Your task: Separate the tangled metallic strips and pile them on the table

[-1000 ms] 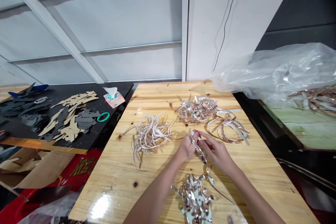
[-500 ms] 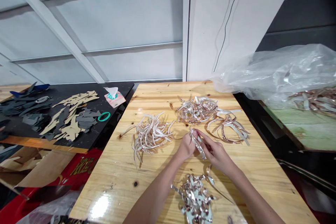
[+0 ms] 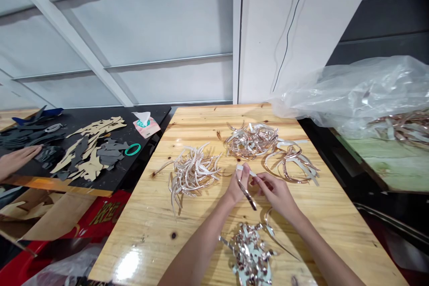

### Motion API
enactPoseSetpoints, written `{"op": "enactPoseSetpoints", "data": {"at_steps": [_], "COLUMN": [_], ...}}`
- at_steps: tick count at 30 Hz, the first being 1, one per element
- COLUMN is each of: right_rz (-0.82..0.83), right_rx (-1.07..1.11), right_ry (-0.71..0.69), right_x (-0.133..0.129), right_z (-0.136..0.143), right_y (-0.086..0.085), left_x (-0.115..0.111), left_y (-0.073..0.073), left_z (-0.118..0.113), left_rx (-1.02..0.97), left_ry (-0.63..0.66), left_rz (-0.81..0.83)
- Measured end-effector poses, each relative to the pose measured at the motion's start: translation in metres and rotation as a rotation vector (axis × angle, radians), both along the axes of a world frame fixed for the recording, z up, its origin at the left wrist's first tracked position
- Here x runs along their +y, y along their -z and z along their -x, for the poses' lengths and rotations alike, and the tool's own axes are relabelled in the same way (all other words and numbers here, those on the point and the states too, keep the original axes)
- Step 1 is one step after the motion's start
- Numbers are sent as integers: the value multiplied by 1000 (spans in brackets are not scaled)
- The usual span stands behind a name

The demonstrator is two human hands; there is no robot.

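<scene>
Over the middle of the wooden table, my left hand (image 3: 237, 187) pinches a narrow shiny rose-gold strip (image 3: 247, 195) with a pale backing. One end of the strip hangs down between my hands. My right hand (image 3: 275, 191) is closed at the strip's pale part, thumb and fingertips together. Left of my hands lies a heap of pale, curved strips (image 3: 194, 170). Beyond them is a tangled pile of metallic strips (image 3: 253, 140), with looped strips (image 3: 295, 163) to its right. Nearest my body, between my forearms, sits a pile of short shiny pieces (image 3: 251, 252).
The wooden table (image 3: 150, 232) has a black table (image 3: 110, 183) on its left, holding beige and grey cut pieces (image 3: 92, 156), a green ring (image 3: 133, 149) and a tissue pack (image 3: 147, 126). Another person's hand (image 3: 20, 161) rests there. Clear plastic sheeting (image 3: 362, 89) covers strips at right.
The strip between my hands has turned, showing its pale side at the top and a thin dark edge below. My right hand has shifted slightly right. Another person's hand has appeared at far left.
</scene>
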State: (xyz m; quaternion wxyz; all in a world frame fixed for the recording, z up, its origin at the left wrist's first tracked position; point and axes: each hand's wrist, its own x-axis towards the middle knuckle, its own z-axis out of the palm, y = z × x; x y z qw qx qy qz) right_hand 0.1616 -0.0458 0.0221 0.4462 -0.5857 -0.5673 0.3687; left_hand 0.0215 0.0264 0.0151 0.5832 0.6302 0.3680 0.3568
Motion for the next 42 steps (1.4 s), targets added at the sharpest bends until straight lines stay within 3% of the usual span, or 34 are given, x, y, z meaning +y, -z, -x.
{"op": "enactPoseSetpoints", "data": {"at_steps": [4, 10, 20, 26, 31, 34, 37, 42], "right_rz": [-14, -15, -5, -55, -153, -164, -170, -177], "right_rx": [2, -10, -12, 35, -18, -22, -15, -7], "right_ry": [16, 102, 242, 146, 76, 57, 55, 57], "right_x": [-2, -4, -4, -9, -12, -11, -11, -11], "right_z": [-1, 0, 2, 3, 5, 5, 4, 0], "right_y": [1, -2, -3, -11, -12, -10, -10, -11], "left_x": [-2, 0, -3, 3, -1, -5, -7, -10], "left_y": [-3, 5, 8, 14, 7, 2, 0, 2], "left_z": [0, -2, 3, 1, 5, 8, 9, 5], "left_rx": [-3, 128, 215, 241, 233, 172, 191, 152], "left_ry": [10, 16, 98, -9, 50, 148, 207, 195], "left_rz": [-44, -109, -420, -175, -385, -470, -488, -451]}}
